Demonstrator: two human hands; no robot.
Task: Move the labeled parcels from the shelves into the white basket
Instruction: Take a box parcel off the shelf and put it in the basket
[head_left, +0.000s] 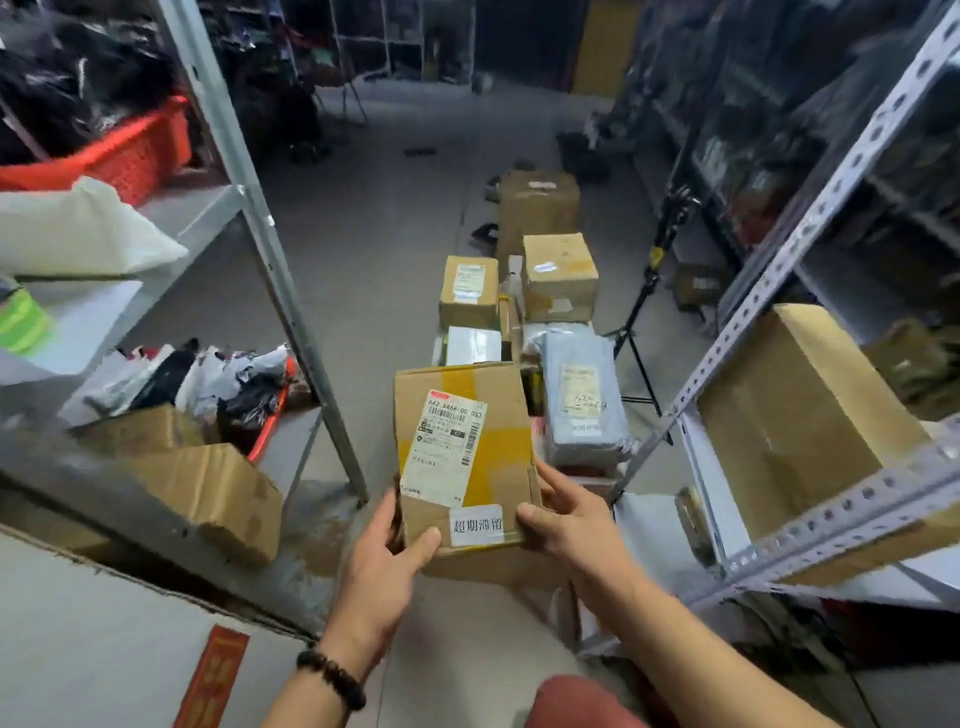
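Both hands are raised in front of the body and hold one cardboard parcel (462, 415) between them. The left hand (387, 551) grips its lower left corner, thumb laid on the top face and fingers curled round the edge; a dark bead bracelet (332, 678) sits on that wrist. The right hand (571, 525) clasps the lower right edge, thumb pressed just beside a white sticker (477, 525) with printed characters. A shipping label (449, 447) covers much of the parcel's upper face.

The parcel is held in the aisle between the left shelf rack (270, 249) and the right shelf rack (810, 218), above the floor. Beyond it a row of packages lies on the floor: a grey mailer bag (582, 400), then small brown boxes (469, 291) and a larger one behind. A black tripod (644, 291) stands near the right rack, which carries a big open carton (795, 415). A red basket (140, 150) sits on the left rack, and a torn box (208, 488) lies lower down.
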